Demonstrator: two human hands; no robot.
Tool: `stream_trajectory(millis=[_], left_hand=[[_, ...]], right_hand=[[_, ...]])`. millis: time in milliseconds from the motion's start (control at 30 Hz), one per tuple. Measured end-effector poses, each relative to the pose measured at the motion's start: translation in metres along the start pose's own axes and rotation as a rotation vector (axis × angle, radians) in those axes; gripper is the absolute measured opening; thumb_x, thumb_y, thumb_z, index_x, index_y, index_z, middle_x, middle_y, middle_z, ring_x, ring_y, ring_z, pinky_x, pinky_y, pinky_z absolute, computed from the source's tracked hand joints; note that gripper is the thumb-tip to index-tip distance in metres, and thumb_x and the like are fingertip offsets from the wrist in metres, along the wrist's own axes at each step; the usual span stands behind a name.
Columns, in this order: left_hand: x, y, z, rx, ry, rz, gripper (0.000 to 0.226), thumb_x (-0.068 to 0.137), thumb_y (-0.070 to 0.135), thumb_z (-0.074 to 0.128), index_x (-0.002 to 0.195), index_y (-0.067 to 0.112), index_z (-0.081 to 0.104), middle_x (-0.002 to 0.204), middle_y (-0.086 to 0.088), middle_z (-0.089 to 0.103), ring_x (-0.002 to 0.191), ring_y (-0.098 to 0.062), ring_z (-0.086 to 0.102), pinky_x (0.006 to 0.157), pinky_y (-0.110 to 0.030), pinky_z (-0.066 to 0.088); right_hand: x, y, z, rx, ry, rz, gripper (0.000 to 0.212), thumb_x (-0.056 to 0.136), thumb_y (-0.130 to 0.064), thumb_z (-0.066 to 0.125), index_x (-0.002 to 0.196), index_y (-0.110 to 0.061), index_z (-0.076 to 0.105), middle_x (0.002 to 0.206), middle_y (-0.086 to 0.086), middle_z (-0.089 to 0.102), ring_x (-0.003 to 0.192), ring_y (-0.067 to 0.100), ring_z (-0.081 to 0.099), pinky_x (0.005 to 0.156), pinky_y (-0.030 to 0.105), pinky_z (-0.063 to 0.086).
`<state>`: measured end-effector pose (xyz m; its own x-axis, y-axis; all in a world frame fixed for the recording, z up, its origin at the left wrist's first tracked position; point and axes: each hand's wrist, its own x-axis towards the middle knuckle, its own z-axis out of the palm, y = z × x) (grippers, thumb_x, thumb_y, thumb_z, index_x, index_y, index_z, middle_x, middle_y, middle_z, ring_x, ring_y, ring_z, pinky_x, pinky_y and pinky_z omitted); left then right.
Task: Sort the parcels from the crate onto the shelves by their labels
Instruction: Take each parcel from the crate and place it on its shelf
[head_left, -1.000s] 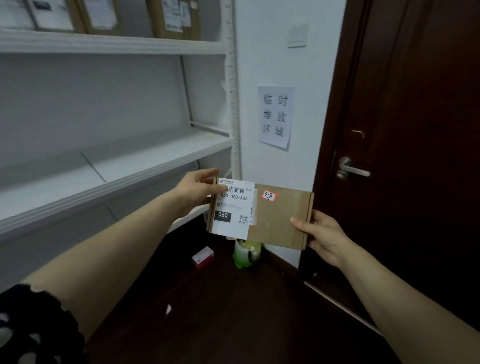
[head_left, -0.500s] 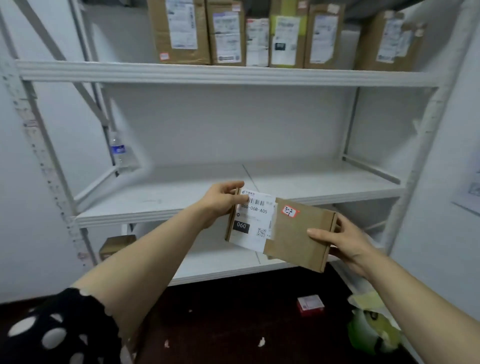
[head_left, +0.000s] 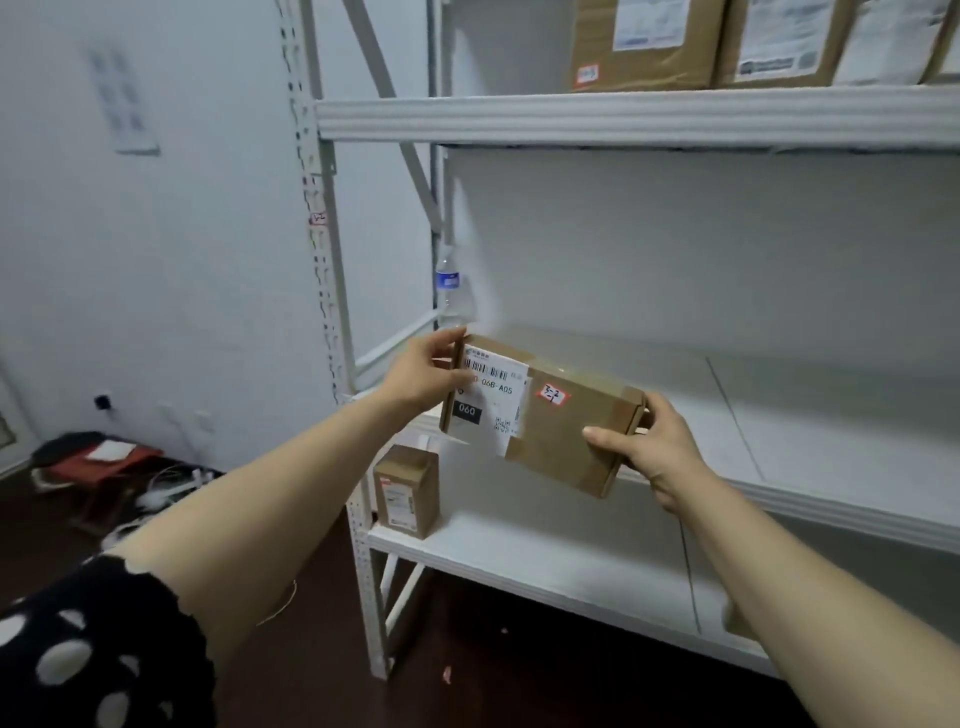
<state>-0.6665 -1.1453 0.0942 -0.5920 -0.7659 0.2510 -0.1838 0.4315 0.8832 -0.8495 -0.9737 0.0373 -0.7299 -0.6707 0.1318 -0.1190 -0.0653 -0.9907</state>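
Note:
A flat brown cardboard parcel (head_left: 563, 434) with a white shipping label and a small red-edged sticker reading 3-2 is held between both hands, tilted, in front of the left end of the middle shelf (head_left: 831, 512). My left hand (head_left: 423, 371) grips its left edge. Around its right end my right hand (head_left: 652, 449) is wrapped. The white rack's left post (head_left: 332, 332) carries a small handwritten tag. The crate is not in view.
Several large boxes (head_left: 644, 47) stand on the top shelf. A small brown box (head_left: 408, 491) sits at the left end of the bottom shelf. A water bottle (head_left: 448, 288) stands at the middle shelf's back left corner. Red stool and cables lie on the floor at left.
My view has swung left from the door to the rack's left end. The parcel, still held in both hands, now sits close to the middle shelf.

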Motion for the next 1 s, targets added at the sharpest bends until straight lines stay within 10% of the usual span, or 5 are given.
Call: stream_trajectory(millis=[467, 1000], left_hand=[[0.119, -0.086, -0.067, 0.666, 0.094, -0.031, 0.053, 0.09, 0.001, 0.051, 0.14, 0.018, 0.045, 0.143, -0.005, 0.045, 0.132, -0.023, 0.041, 0.106, -0.039, 0.038], [0.223, -0.173, -0.114, 0.957, -0.353, 0.202, 0.062, 0.092, 0.009, 0.055, 0.147, 0.019, 0.03, 0.151, -0.001, 0.034, 0.137, -0.023, 0.033, 0.109, -0.035, 0.032]], right_hand=[[0.148, 0.038, 0.114, -0.094, -0.091, -0.028, 0.062, 0.066, 0.0, 0.083, 0.119, -0.011, 0.052, 0.093, -0.001, 0.058, 0.084, 0.018, 0.057, 0.068, 0.026, 0.048], [0.205, 0.08, 0.226, -0.133, -0.049, 0.045, 0.062, 0.068, 0.008, 0.078, 0.119, -0.009, 0.048, 0.093, 0.0, 0.056, 0.09, 0.022, 0.057, 0.079, 0.032, 0.05]])
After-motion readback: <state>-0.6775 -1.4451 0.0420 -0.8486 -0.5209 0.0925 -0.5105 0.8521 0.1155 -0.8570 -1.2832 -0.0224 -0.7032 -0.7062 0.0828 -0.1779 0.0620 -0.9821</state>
